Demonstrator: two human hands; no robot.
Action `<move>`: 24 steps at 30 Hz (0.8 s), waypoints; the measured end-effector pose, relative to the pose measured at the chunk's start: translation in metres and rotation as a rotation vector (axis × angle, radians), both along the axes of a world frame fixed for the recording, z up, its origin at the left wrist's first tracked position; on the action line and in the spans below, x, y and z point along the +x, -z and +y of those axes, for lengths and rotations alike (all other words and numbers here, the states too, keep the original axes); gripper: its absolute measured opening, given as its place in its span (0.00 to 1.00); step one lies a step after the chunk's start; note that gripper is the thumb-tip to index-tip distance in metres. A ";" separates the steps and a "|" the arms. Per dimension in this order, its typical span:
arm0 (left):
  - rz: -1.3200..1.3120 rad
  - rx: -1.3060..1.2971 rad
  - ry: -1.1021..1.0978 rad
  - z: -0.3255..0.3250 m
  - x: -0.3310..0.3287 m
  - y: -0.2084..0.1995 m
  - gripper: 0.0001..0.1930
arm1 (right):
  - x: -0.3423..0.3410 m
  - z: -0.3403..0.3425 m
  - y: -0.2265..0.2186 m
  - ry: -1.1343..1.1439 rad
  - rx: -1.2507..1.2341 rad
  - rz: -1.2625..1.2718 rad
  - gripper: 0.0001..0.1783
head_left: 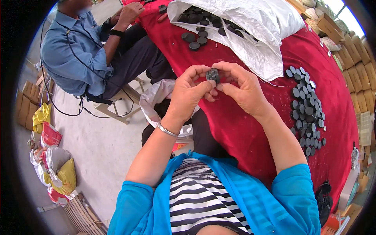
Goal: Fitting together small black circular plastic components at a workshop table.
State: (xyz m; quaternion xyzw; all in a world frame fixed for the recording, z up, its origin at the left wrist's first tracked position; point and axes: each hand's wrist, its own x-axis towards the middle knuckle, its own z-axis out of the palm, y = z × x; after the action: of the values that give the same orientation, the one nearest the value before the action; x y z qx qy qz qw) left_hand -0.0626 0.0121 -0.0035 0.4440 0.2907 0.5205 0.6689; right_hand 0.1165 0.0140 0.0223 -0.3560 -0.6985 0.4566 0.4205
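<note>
Between my two hands, above the red-covered table, is a small dark round piece like a cap point(212, 75), held edge up. My left hand point(188, 93) has closed on it from the left, thumb at its lower edge. From the other side my right hand point(246, 88) pinches it with thumb and fingers. A spread of similar dark round pieces point(307, 105) lies on the table to my right. More of them point(194, 17) spill from the mouth of a white woven sack point(250, 23) at the far side, and a few point(194, 46) lie loose beside it.
Red cloth point(250, 137) covers the table. A co-worker in a blue shirt point(74, 51) sits at the left, hands raised by the table edge. An open white bag point(156, 96) stands by my legs. Filled bags point(58, 168) line the left floor; stacked cartons point(358, 78) stand at right.
</note>
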 end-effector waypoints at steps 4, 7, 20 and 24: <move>0.062 0.025 -0.057 -0.004 0.002 -0.005 0.18 | 0.000 0.000 0.004 0.002 0.096 -0.027 0.24; 0.096 0.074 -0.101 -0.006 -0.001 -0.005 0.16 | -0.003 -0.001 0.006 -0.023 0.090 0.013 0.25; -0.432 -0.435 -0.013 -0.004 -0.022 0.006 0.11 | -0.026 -0.008 -0.002 0.062 0.525 -0.365 0.26; -0.373 -0.404 -0.055 -0.004 -0.029 0.013 0.10 | -0.028 -0.006 0.004 -0.009 0.728 -0.670 0.27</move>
State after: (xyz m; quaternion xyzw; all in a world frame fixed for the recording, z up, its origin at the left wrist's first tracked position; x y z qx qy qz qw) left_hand -0.0912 0.0081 -0.0163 0.1899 0.2721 0.5427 0.7716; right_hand 0.0885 0.0077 0.0185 -0.3102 -0.9110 0.0451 0.2679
